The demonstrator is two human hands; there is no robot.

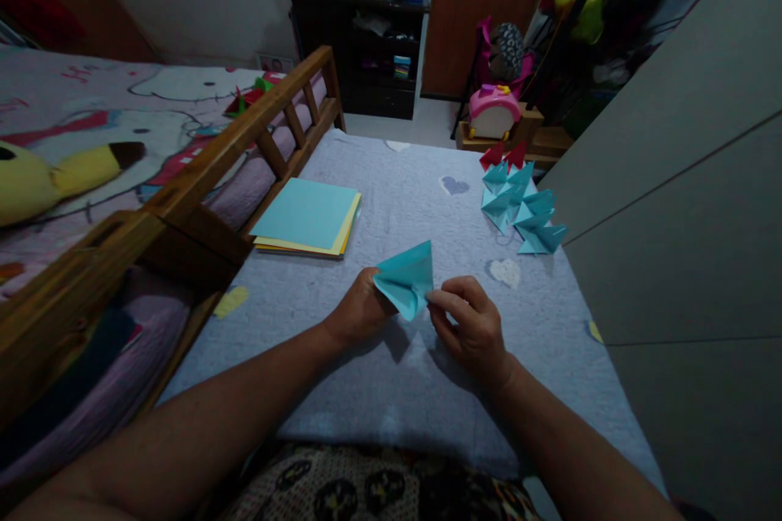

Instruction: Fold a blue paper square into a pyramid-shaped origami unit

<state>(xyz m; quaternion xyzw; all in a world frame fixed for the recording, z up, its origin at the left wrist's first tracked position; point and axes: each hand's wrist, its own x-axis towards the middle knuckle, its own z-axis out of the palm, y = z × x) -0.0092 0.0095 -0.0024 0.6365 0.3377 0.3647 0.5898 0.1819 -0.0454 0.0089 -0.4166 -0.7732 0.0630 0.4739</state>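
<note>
A partly folded sheet of turquoise origami paper (408, 275) is held in the air over the bed, its flaps standing apart. My left hand (365, 309) grips its left side, with some fingers hidden behind the paper. On the right, my right hand (469, 324) pinches the paper's lower right edge between thumb and fingertips. A stack of square paper (309, 216), turquoise on top with yellow beneath, lies to the left. Several folded turquoise paper pieces (519, 207) stand at the far right, with red folded paper (502, 155) behind them.
A wooden rail (269, 151) runs along the left side, with a pink printed bedspread (183, 85) beyond it. Pale cabinet panels (690, 203) rise close on the right. Behind the bed stand a dark shelf (360, 49) and a pink toy (494, 110).
</note>
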